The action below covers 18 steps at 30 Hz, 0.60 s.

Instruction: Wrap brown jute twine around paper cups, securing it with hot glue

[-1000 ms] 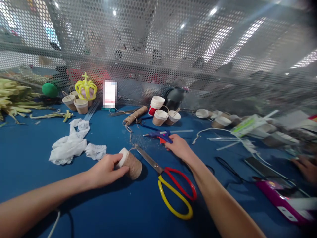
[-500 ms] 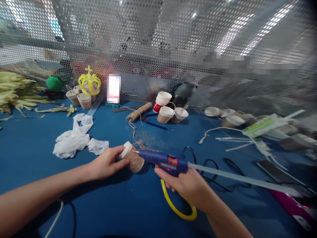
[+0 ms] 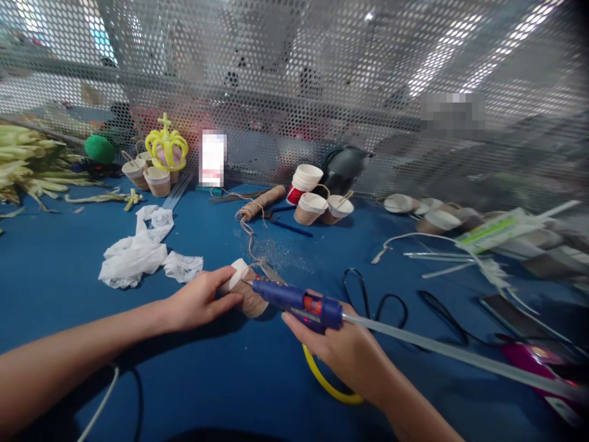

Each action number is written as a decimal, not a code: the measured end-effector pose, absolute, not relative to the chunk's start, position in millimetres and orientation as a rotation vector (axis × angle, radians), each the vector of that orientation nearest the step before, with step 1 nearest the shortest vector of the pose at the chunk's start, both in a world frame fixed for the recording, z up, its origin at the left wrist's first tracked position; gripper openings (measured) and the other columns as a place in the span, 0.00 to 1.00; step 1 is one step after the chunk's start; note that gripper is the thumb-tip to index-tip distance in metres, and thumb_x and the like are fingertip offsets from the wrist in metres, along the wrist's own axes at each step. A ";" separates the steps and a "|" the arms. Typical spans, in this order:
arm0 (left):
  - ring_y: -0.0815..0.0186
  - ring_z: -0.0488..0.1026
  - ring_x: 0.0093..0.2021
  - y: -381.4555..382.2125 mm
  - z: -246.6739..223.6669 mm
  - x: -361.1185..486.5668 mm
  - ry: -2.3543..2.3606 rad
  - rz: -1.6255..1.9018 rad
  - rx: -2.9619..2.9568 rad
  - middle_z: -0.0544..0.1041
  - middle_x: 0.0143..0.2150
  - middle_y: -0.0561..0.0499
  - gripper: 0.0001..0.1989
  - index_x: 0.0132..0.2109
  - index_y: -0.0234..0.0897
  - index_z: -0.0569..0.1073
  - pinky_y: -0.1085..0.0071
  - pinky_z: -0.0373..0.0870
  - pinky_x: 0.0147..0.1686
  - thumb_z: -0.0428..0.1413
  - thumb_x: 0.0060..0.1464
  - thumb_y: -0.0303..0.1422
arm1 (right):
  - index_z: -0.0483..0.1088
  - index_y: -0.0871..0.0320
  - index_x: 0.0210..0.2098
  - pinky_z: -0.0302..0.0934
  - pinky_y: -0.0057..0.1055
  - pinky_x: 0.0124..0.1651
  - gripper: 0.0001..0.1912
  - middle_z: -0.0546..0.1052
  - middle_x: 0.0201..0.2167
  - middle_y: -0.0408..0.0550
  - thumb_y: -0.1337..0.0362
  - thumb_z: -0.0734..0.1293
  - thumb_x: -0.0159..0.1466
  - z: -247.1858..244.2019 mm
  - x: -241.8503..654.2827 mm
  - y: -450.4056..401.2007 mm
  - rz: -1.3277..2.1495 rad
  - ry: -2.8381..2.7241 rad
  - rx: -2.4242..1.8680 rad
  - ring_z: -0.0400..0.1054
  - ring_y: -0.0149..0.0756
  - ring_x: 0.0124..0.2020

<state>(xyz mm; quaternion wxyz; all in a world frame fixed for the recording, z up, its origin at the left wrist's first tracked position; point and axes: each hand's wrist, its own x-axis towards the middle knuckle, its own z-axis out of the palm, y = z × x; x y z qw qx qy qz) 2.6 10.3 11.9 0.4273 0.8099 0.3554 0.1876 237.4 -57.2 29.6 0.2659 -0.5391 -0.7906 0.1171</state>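
My left hand point(image 3: 205, 299) grips a small paper cup point(image 3: 252, 296) by its white rim, thumb and fingers closed on it. Brown twine wraps the cup, which lies on its side. In my right hand point(image 3: 331, 341) is a blue hot glue gun point(image 3: 294, 299), a long clear glue stick point(image 3: 442, 344) running out of its back. The metal nozzle points left and appears to touch the cup near the edge of the twine. A strand of twine point(image 3: 251, 242) leads from the cup back to a twine roll point(image 3: 262, 202). Below my right hand curves a yellow loop point(image 3: 329, 380).
Crumpled white lace point(image 3: 133, 261) lies left of the cup. Twine-wrapped cups point(image 3: 311, 212) stand at the back, near pliers point(image 3: 289, 228) and a yellow crown point(image 3: 166, 147). Black cable point(image 3: 391, 307), a phone point(image 3: 515, 316) and glue sticks point(image 3: 442, 258) occupy the right. A perforated metal screen point(image 3: 276, 80) closes the back.
The glue gun's nozzle has shifted slightly left and down along the cup, and its rear has swung a little lower. My left hand keeps its hold on the cup.
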 end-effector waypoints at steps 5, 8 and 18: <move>0.65 0.68 0.35 10.4 10.6 2.4 0.873 0.505 2.037 0.72 0.37 0.48 0.13 0.46 0.33 0.64 0.70 0.65 0.35 0.48 0.54 0.33 | 0.73 0.48 0.31 0.65 0.40 0.35 0.08 0.75 0.25 0.47 0.66 0.63 0.54 32.8 233.4 -59.1 0.276 -2.171 -1.454 0.70 0.43 0.35; 0.64 0.69 0.35 9.9 11.3 2.2 0.901 0.481 2.029 0.73 0.37 0.48 0.14 0.47 0.34 0.63 0.69 0.66 0.36 0.48 0.54 0.34 | 0.72 0.49 0.30 0.65 0.37 0.33 0.07 0.74 0.23 0.46 0.65 0.63 0.55 36.3 229.1 -58.6 0.290 -2.141 -1.473 0.70 0.40 0.31; 0.62 0.70 0.39 10.4 8.8 1.1 0.895 0.491 2.026 0.73 0.39 0.47 0.17 0.50 0.34 0.62 0.68 0.66 0.38 0.49 0.53 0.34 | 0.69 0.53 0.25 0.65 0.35 0.30 0.07 0.73 0.23 0.47 0.64 0.61 0.56 46.8 213.9 -56.7 0.332 -2.055 -1.519 0.68 0.37 0.25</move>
